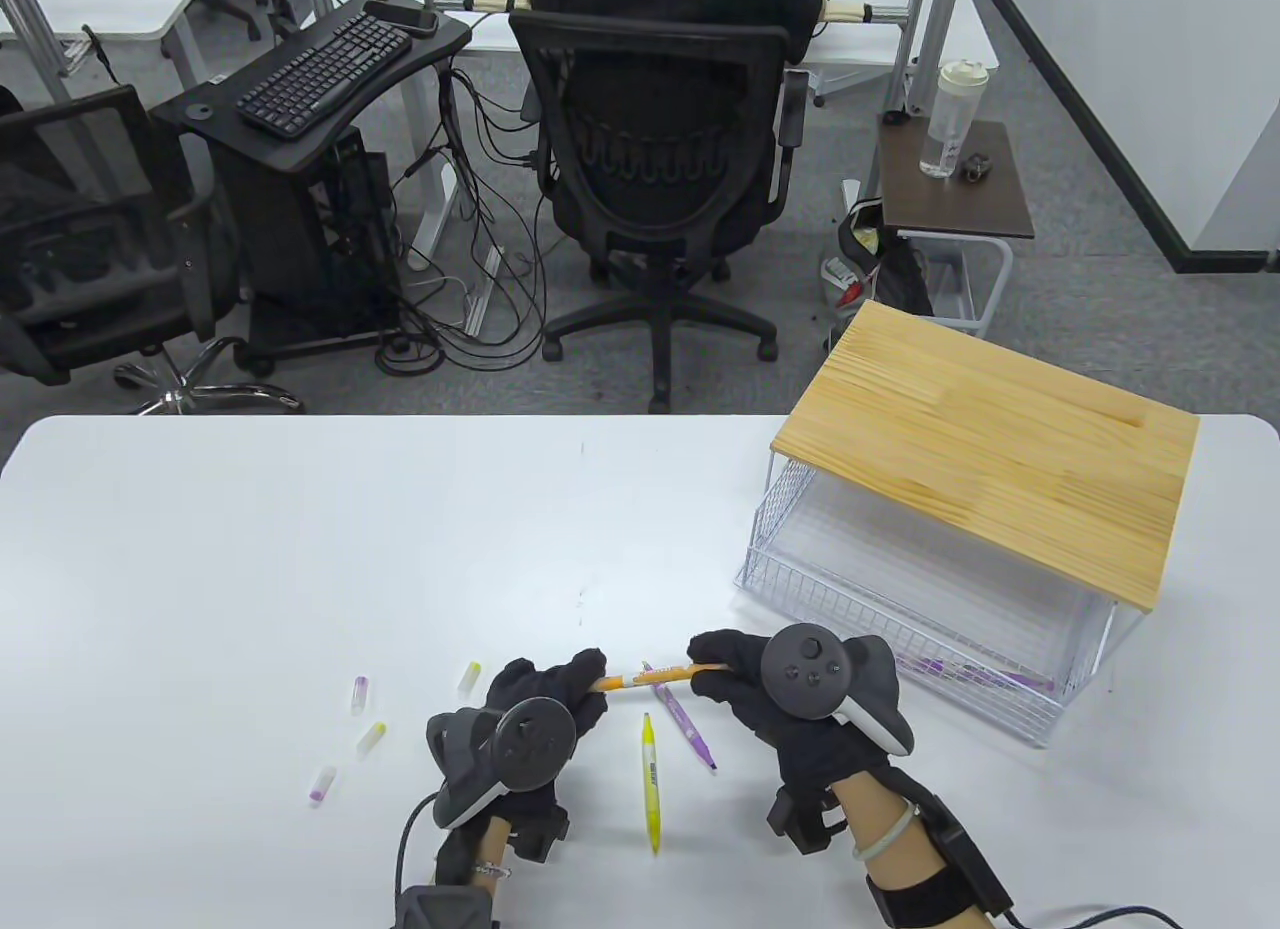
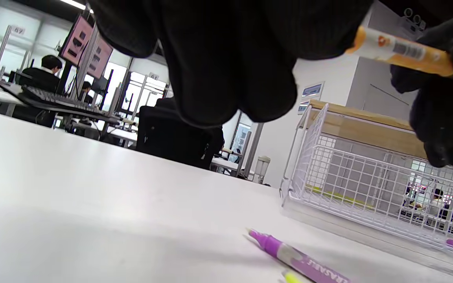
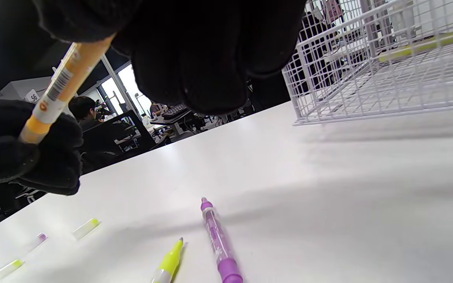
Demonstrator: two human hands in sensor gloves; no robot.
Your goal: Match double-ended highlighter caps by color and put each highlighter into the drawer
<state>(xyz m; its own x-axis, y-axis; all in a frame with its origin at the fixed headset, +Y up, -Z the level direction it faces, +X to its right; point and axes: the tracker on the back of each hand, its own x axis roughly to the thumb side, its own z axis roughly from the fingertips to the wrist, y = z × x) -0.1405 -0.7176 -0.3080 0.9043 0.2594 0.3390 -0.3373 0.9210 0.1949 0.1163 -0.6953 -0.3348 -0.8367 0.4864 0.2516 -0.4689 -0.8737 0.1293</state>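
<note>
We see both gloved hands raised a little above the white table (image 1: 300, 529), and between them they hold 1 orange double-ended highlighter (image 1: 645, 677) almost level. The left hand (image 1: 535, 704) comes in from 6 o'clock and its fingertips (image 1: 585, 669) close around the left end of the orange barrel. The right hand (image 1: 775, 684) pinches the other end with thumb and fingers curled, wrist bent toward 9 o'clock.

Under the orange one lie an uncapped purple highlighter (image 1: 685, 717) pointing toward 5 o'clock and an uncapped yellow highlighter (image 1: 650, 781) lying along the 12 to 6 line. At 9 o'clock from the left hand, 4 small loose caps rest apart from each other: a purple cap (image 1: 358, 694), a yellow cap (image 1: 468, 677), a second yellow cap (image 1: 371, 737) and a second purple cap (image 1: 321, 784).

The white wire drawer (image 1: 900, 609) under the wooden top (image 1: 985, 449) stands open at 3 o'clock of the hands.

The table view shows only purple highlighters (image 1: 975, 674) inside the drawer; the right wrist view shows also a yellow highlighter in the drawer (image 3: 423, 45). The left wrist view shows the barcode label on the orange barrel (image 2: 403, 49).
</note>
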